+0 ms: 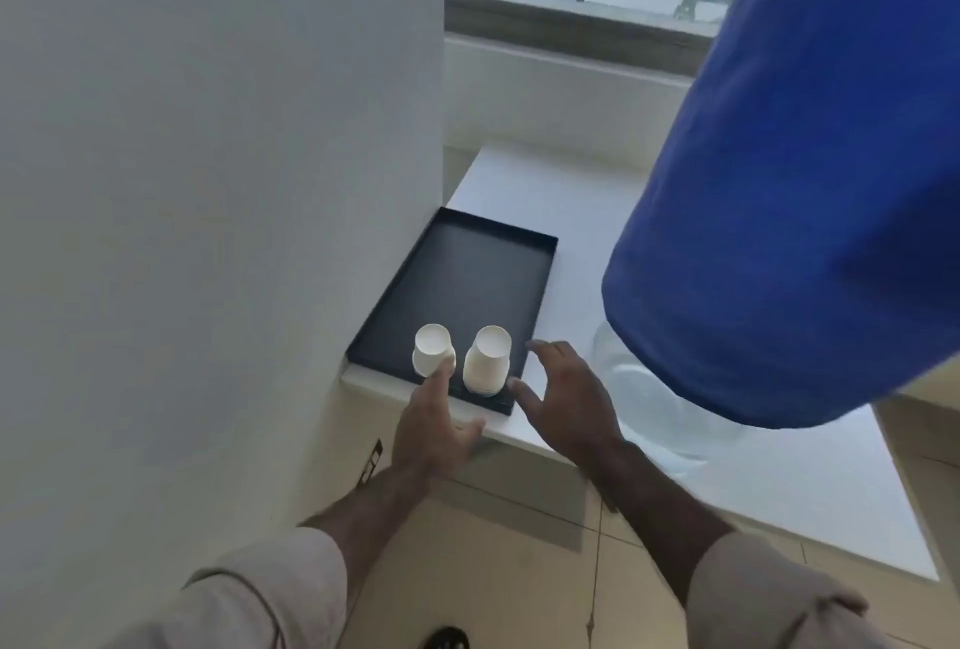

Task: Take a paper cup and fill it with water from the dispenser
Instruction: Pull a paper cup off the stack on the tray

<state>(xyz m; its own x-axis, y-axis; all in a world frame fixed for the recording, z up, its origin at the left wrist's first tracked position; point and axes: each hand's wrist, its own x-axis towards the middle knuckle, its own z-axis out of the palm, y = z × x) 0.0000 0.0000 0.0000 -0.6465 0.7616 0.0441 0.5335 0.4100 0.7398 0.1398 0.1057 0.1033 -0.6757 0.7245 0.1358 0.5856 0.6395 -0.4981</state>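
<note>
Hands (498,409) spread by smooth white paper cups (462,357) — shallow matte-black tray (467,274).

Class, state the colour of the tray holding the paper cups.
Black tray, clearest in the head view.
</note>
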